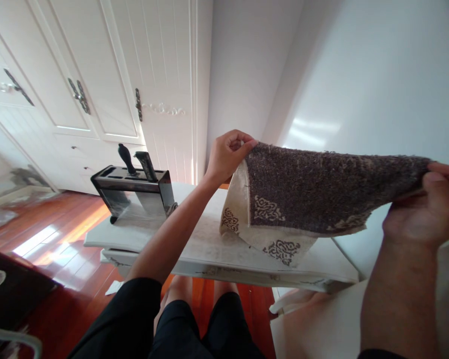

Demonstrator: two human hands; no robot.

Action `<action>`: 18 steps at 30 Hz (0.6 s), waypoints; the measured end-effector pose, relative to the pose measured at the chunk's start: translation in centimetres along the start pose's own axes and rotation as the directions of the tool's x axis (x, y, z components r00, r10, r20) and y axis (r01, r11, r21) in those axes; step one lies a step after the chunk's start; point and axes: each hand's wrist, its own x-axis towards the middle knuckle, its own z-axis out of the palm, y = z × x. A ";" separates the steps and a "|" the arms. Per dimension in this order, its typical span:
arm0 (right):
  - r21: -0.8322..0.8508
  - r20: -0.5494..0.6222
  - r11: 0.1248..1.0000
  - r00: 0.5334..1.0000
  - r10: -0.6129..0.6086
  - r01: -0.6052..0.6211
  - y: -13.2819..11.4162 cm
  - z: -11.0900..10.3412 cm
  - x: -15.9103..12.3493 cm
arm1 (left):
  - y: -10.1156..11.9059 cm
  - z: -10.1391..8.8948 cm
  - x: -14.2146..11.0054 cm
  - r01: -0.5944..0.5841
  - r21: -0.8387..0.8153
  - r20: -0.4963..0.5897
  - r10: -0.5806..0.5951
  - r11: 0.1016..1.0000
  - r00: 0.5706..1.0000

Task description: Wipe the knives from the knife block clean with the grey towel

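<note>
A towel (314,189) with a dark brown face and a cream face, both bearing scroll motifs, hangs folded between my hands. My left hand (230,152) pinches its upper left corner between thumb and fingers. At the far right, my right hand (430,204) grips the opposite upper corner, with the thumb on the near side. The cream lower layer drops below the brown one, close over the white tabletop (200,242); whether it touches there I cannot tell.
A black knife block (134,184) holding two black-handled tools stands on the table's left part. White wardrobe doors (108,65) rise behind it, and a pale wall (389,89) is at the right. Below lies a reddish wooden floor (75,219). A dark box-like object (15,284) sits lower left.
</note>
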 end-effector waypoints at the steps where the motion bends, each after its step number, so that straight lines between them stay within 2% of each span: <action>1: -0.018 0.012 0.996 0.997 0.082 -0.082 -0.3 0.0 0.0 | -0.1 0.2 0.3 0.004 -0.015 -0.012 -0.004 1.000 1.000; 2: -0.050 0.019 0.982 0.982 0.186 -0.185 -0.7 0.0 -0.1 | -0.2 0.4 0.6 0.003 -0.032 -0.016 -0.004 0.999 1.000; 3: -0.103 0.032 0.944 0.947 0.319 -0.314 -1.0 -0.1 -0.1 | -0.3 0.5 0.8 0.001 -0.049 -0.016 -0.002 0.999 1.000; 4: -0.178 0.053 0.872 0.881 0.471 -0.456 -1.3 -0.2 -0.2 | -0.5 0.7 1.0 0.000 -0.061 -0.014 -0.001 0.998 1.000; 5: -0.273 0.083 0.759 0.772 0.631 -0.591 -1.5 -0.5 -0.3 | -0.7 0.8 1.2 0.001 -0.068 -0.011 -0.002 0.998 1.000; 6: -0.379 0.115 0.609 0.618 0.778 -0.697 -1.7 -0.7 -0.5 | -0.9 0.9 1.3 0.008 -0.072 -0.003 -0.008 0.997 1.000; 8: -0.563 0.165 0.298 0.249 0.955 -0.771 -1.6 -1.5 -1.2 | -1.3 1.0 1.2 0.042 -0.085 0.031 -0.039 0.996 0.999; 9: -0.620 0.181 0.192 0.099 0.978 -0.761 -1.5 -1.9 -1.7 | -1.6 1.0 1.0 0.071 -0.101 0.057 -0.066 0.992 0.996; 10: -0.650 0.195 0.130 0.001 0.981 -0.749 -1.2 -2.4 -2.3 | -1.8 1.0 0.8 0.110 -0.123 0.088 -0.100 0.986 0.991; 11: -0.666 0.212 0.097 -0.063 0.975 -0.739 -0.8 -2.9 -3.0 | -2.1 0.9 0.6 0.158 -0.151 0.120 -0.141 0.976 0.983; 13: -0.670 0.270 0.081 -0.140 0.953 -0.738 0.0 -4.0 -4.5 | -2.6 0.7 0.0 0.274 -0.213 0.174 -0.239 0.938 0.955; 15: -0.674 0.311 0.081 -0.183 0.933 -0.734 0.8 -5.1 -5.9 | -3.2 0.2 -0.7 0.385 -0.271 0.192 -0.342 0.882 0.920; 18: -0.652 0.351 0.073 -0.216 0.911 -0.755 1.8 -6.6 -7.4 | -4.2 -0.6 -1.7 0.496 -0.331 0.180 -0.462 0.803 0.868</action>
